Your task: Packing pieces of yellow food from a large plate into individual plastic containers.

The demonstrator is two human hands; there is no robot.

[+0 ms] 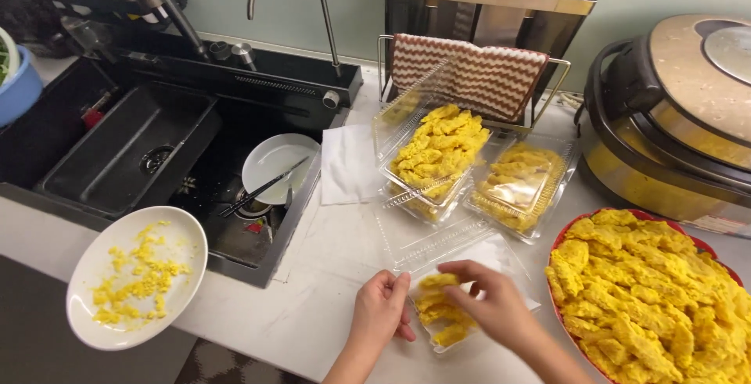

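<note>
A clear, ribbed plastic clamshell tray (pixel 501 263) is steadied by the loosely curled left hand (pixel 380 306); crinkly yellow fried strips (pixel 438 310) are pinched by the right hand (pixel 493 302).

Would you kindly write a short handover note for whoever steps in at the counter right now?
Left hand: steadies the near edge of the open clear container. Right hand: fingers over the yellow fried pieces in it, grip unclear.
Placed: one heaped open container and one closed container behind; big red bowl of pieces on the right.
Done: two containers filled.
Left: the near container holds only a few pieces; the bowl is full.
</note>
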